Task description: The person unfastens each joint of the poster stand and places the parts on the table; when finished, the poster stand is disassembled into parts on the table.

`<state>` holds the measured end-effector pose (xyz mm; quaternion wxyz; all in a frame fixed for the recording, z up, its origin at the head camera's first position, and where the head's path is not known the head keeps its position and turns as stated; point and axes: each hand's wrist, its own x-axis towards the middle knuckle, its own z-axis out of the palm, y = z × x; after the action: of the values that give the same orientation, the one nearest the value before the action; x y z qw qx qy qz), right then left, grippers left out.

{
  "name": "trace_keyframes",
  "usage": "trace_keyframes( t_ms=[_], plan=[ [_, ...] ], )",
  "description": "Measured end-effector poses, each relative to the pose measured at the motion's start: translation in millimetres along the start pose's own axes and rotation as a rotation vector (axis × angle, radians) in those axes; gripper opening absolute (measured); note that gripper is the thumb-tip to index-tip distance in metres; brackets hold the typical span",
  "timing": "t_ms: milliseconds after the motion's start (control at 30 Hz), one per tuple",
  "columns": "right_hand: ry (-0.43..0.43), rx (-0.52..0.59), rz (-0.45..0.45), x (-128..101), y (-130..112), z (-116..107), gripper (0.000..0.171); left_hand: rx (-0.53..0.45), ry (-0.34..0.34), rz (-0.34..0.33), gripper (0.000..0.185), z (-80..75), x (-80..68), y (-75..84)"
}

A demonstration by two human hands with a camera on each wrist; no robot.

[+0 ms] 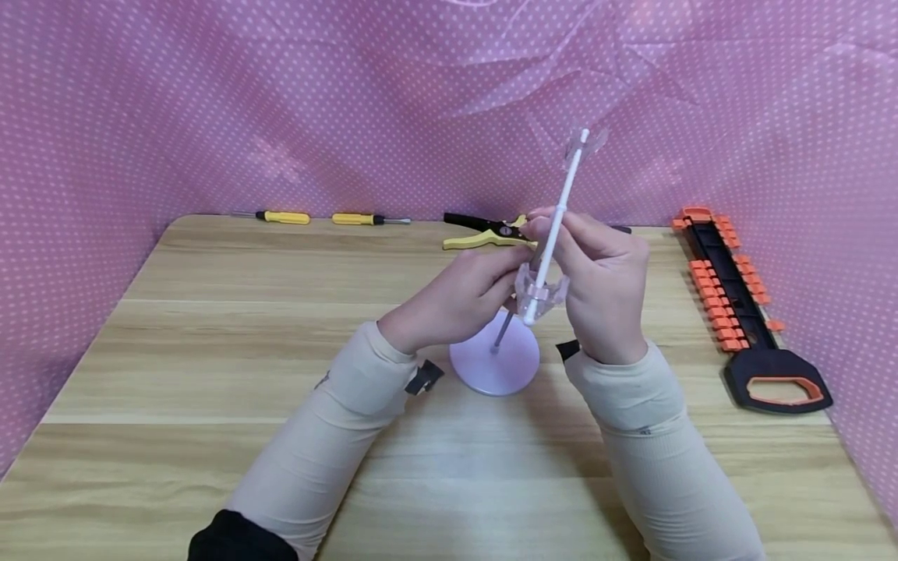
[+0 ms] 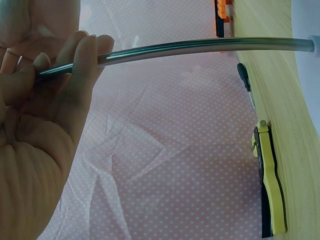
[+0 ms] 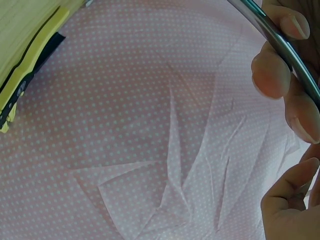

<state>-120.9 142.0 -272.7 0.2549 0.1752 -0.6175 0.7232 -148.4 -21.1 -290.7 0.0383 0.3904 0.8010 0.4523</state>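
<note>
Left hand [image 1: 459,300] – fingers curled round metal rod [image 2: 200,46] | Right hand [image 1: 596,280] – pinched on white tube [image 1: 557,226], tilted, clear clip [image 1: 539,290] at lower end | Rod fixed in round base [image 1: 494,366], mid-table [image 1: 210,327] | Pliers [image 1: 484,231], screwdrivers [image 1: 284,217] along far edge | Saw [image 1: 744,312] at right

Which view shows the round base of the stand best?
The head view: the round base sits whole on the table below both hands. The left wrist view shows only the metal rod; the right wrist view shows no base.
</note>
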Motion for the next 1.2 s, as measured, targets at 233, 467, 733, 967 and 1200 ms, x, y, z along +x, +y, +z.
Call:
trace_keyframes(
  t_ms=[233, 467, 733, 967, 1200],
  plan=[
    [0.002, -0.016, -0.024, -0.1, -0.7, 0.8, 0.012, -0.144, -0.011, -0.022, 0.019, 1.0, 1.5, -0.8],
    [0.016, -0.044, -0.032, -0.1, -0.1, 0.4, 0.016, -0.278, -0.005, -0.074, 0.026, 3.2, 2.4, -0.4],
    [0.036, -0.016, -0.036, 0.1, 1.1, 2.2, 0.013, -0.334, 0.006, -0.089, 0.017, 4.8, 3.3, -1.7],
    [0.041, -0.013, -0.026, -0.2, 0.3, 3.1, 0.012, -0.319, 0.008, -0.087, 0.021, 4.6, 3.4, -1.4],
    [0.049, 0.001, -0.037, 1.0, -1.2, 2.1, 0.010, -0.159, -0.014, -0.024, 0.023, 0.8, 1.2, -0.7]
  ],
)
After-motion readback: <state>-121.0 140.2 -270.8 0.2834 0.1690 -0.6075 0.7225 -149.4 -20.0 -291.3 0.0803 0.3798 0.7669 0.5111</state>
